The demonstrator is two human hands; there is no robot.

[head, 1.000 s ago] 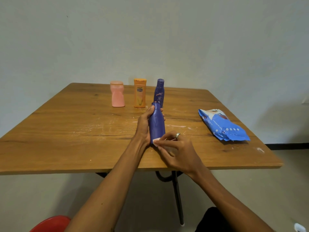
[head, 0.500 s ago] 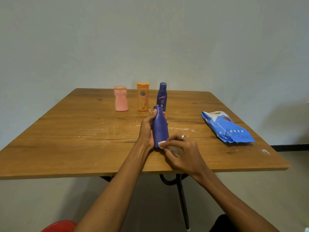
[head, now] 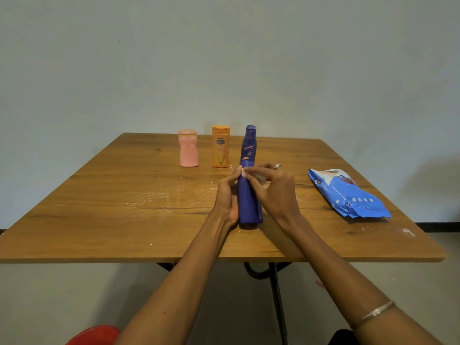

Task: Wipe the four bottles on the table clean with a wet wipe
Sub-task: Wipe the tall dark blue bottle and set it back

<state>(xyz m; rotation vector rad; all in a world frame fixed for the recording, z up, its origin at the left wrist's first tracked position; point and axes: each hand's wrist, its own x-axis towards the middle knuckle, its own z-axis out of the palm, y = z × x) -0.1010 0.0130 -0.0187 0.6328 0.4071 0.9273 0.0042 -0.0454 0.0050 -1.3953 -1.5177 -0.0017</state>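
Wooden table [head: 99,207], plain blue bottle [head: 249,205] upright, held by both hands

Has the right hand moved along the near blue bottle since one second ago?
Yes. The right hand went from the near blue bottle's base up to its top.

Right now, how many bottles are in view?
4: pink bottle, orange bottle and tall blue bottle in a row at the back; a second blue bottle held in front. None seem hidden.
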